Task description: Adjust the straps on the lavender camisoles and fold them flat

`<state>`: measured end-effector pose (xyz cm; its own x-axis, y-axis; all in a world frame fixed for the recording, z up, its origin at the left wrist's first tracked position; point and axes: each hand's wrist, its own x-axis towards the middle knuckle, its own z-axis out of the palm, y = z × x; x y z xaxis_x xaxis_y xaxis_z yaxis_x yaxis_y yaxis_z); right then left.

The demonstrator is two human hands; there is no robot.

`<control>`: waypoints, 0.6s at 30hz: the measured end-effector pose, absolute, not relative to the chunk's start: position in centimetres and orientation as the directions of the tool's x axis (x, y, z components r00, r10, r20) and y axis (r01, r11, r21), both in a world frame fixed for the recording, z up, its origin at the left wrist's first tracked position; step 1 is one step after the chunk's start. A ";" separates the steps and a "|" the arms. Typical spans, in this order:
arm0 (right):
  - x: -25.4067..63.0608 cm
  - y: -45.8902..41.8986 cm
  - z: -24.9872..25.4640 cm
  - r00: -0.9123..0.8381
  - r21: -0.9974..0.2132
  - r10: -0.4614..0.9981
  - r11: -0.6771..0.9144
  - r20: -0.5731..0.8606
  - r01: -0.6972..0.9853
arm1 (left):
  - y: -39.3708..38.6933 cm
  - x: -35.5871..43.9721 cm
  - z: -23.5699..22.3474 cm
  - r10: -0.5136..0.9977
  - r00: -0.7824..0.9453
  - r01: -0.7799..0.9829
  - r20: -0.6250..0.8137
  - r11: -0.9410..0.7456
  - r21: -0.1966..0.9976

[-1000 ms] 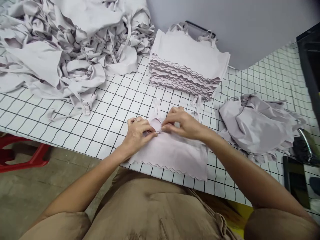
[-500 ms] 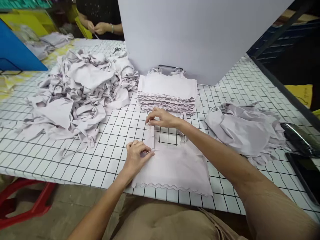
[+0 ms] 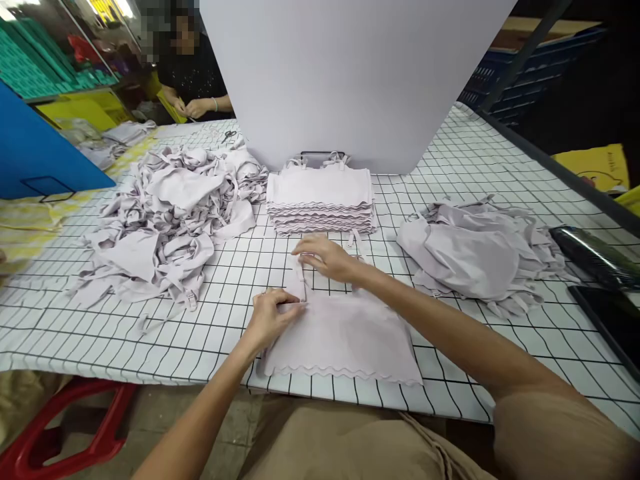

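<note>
A pale pinkish-grey camisole (image 3: 345,340) with a wavy bottom hem lies flat at the table's front edge. My left hand (image 3: 271,317) is closed in a pinch on its upper left edge, where a strap (image 3: 301,283) meets the body. Farther up, the fingers of my right hand (image 3: 327,257) are closed on the top of that same strap. The other strap (image 3: 356,243) loops above the right side, partly covered by my right wrist. Just beyond my hands sits a neat stack of folded camisoles (image 3: 320,193).
To the left spreads a large heap of crumpled garments (image 3: 170,213); a smaller pile (image 3: 470,247) lies right. A phone (image 3: 607,327) rests at the right edge, a grey board (image 3: 330,80) stands behind the stack, and scissors (image 3: 229,136) lie far left. A co-worker (image 3: 197,87) sits beyond.
My view has tilted up and shifted slightly left. My right hand stays on the strap and my left hand at its base, with the camisole lying nearly the same.
</note>
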<state>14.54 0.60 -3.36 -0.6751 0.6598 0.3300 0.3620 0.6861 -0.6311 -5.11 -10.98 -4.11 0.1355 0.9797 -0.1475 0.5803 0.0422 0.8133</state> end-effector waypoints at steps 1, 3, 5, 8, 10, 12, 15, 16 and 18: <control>15.4 -1.4 -3.6 -0.640 -0.619 0.662 0.703 0.390 0.350 | -10.9 -5.1 -4.0 0.979 0.132 0.595 -0.154 0.046 0.802; 16.9 -5.8 -4.3 -0.653 -0.581 0.631 0.739 0.419 0.341 | -10.6 -4.9 -3.8 0.979 0.130 0.633 -0.156 0.040 0.773; 17.9 -10.0 -4.9 -0.754 -0.541 0.592 0.749 0.286 0.382 | -10.4 -4.8 -3.7 0.977 0.147 0.665 -0.156 0.019 0.746; 18.5 -13.9 -5.6 -0.879 -0.497 0.469 0.786 0.090 0.368 | -10.3 -4.8 -3.6 0.973 0.170 0.730 -0.156 -0.018 0.683; 18.9 -14.3 -5.5 -0.896 -0.510 0.442 0.783 0.053 0.356 | -10.5 -4.9 -3.6 0.982 0.159 0.773 -0.106 -0.057 0.632; 19.7 -12.6 -4.9 -0.852 -0.536 0.513 0.751 0.106 0.386 | -10.8 -4.9 -3.7 0.989 0.150 0.788 0.002 -0.121 0.604; 21.7 -7.0 -3.4 -0.566 -0.552 0.790 0.588 0.236 0.591 | -10.9 -4.4 -3.4 0.974 0.166 0.747 0.155 -0.227 0.625; 22.4 -4.8 -2.9 -0.407 -0.546 0.881 0.469 0.239 0.694 | -10.7 -3.9 -3.2 0.967 0.178 0.718 0.183 -0.254 0.648; 23.4 -0.6 -2.3 -0.159 -0.488 0.970 0.230 0.182 0.842 | -9.8 -2.4 -2.5 0.957 0.212 0.643 0.199 -0.290 0.709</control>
<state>23.43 -0.57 -2.26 -0.1592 0.9703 0.1824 0.8418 0.2299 -0.4885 -2.35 -9.75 -2.55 0.2125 0.9566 0.1993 0.6427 -0.2905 0.7089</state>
